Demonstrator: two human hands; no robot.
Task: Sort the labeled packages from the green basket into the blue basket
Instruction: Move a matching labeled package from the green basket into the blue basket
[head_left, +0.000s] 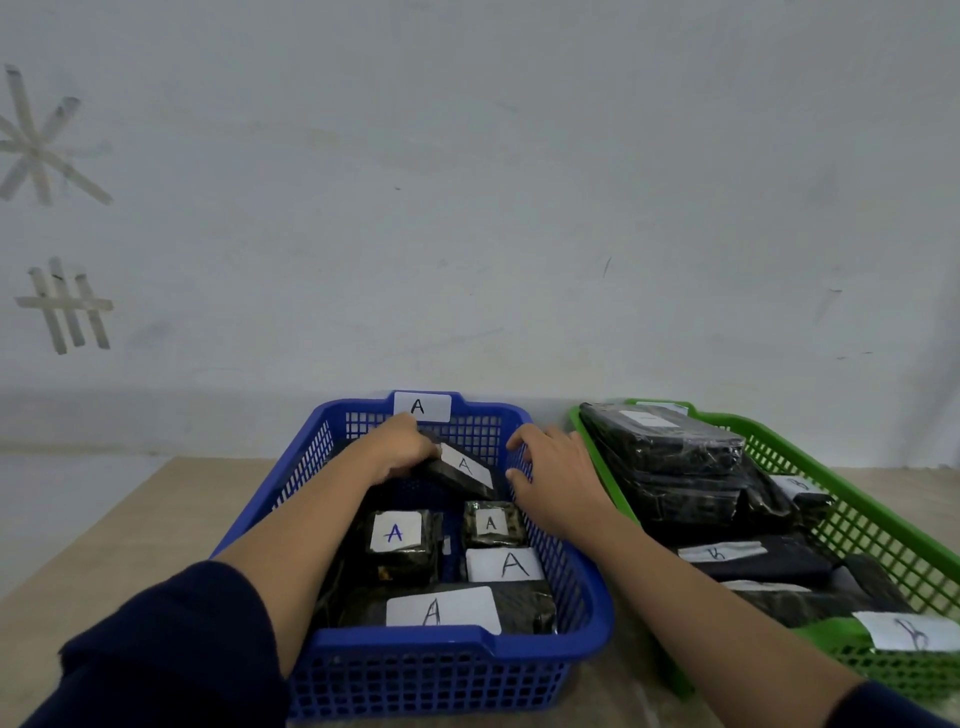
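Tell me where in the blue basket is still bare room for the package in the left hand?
Bare floor shows in the blue basket only at mid-depth, between the tilted package held by the left hand and the two small A packages. The near half is crowded with labelled packages. The right hand rests at the right wall.

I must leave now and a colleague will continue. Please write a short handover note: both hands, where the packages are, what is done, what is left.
Left hand: grips a tilted package marked A at the far end of the blue basket.
Right hand: open, fingers at the blue basket's right wall, holding nothing.
Done: four other A packages lie in the blue basket.
Left: set the held package down; several black packages remain in the green basket. Two labels there look like B; the rest are unclear.
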